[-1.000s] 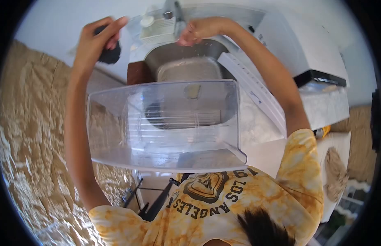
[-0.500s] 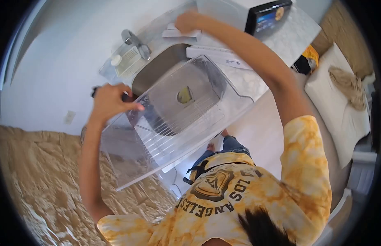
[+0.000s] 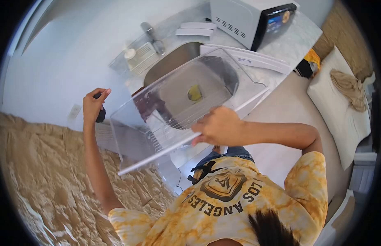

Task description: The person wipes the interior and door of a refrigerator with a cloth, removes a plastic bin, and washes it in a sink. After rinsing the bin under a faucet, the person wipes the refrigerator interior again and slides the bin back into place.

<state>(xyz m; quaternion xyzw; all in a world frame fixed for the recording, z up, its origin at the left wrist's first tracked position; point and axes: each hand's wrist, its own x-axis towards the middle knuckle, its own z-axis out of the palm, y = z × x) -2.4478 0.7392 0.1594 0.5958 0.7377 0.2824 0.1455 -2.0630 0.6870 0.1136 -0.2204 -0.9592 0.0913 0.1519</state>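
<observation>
A clear plastic drawer [image 3: 135,127] with a white front edge lies tilted over the sink and the counter's front. My right hand [image 3: 221,126] is closed over that front edge, thumb on the near side. My left hand [image 3: 94,105] is raised left of the drawer, apart from it, its fingers drawn together around a small black object [image 3: 101,115] mostly hidden by the palm. Through the clear plastic show a yellow-green sponge [image 3: 194,93] and a dark red cloth-like thing [image 3: 148,104]. The steel sink [image 3: 168,61] lies behind and below.
Behind the sink stand a faucet [image 3: 153,37] and a white-capped bottle [image 3: 131,55] near a drying rack. White plastic strips [image 3: 196,29] and a longer white panel [image 3: 250,59] rest on the counter. A microwave [image 3: 239,22] stands at the back right. Brown fabric [image 3: 43,164] covers the left side.
My right hand has come down from the white strips at the back counter onto the drawer's front edge. My left hand has moved off the drawer's left side, the black object turning with it.
</observation>
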